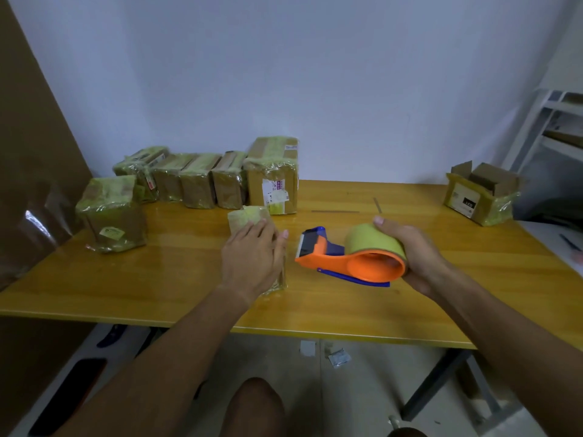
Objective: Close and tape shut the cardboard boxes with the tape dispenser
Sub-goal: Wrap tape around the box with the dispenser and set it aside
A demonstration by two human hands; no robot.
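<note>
- Nearest to the camera are the two bare forearms, and they reach over the long yellow wooden table. If the person leans hard on its front edge while pulling tape, the small boxes may slide, I think.
- Beyond the left hand, against the wall, stands a row of brown cardboard boxes wrapped in yellowish tape; they look already sealed. A wide swing of the arm could knock them.
- Far beyond the right hand, at the table corner, sits the open brown cardboard box with raised flaps. It is not yet closed, and it is well apart from both hands, so a long reach with the tool could push it off the edge.
- The right hand is wrapped around the orange and blue tape dispenser with a yellowish tape roll, held above the table. Its toothed blade points toward the left hand, so a quick move could scratch the fingers.
- The left hand lies flat, fingers spread, on the small taped cardboard parcel; it presses and does not grip. The parcel is mostly hidden under the palm, so I cannot tell if its seam is fully covered. Tape may wrinkle or stick to the skin if the hand is not moved away first.
</note>
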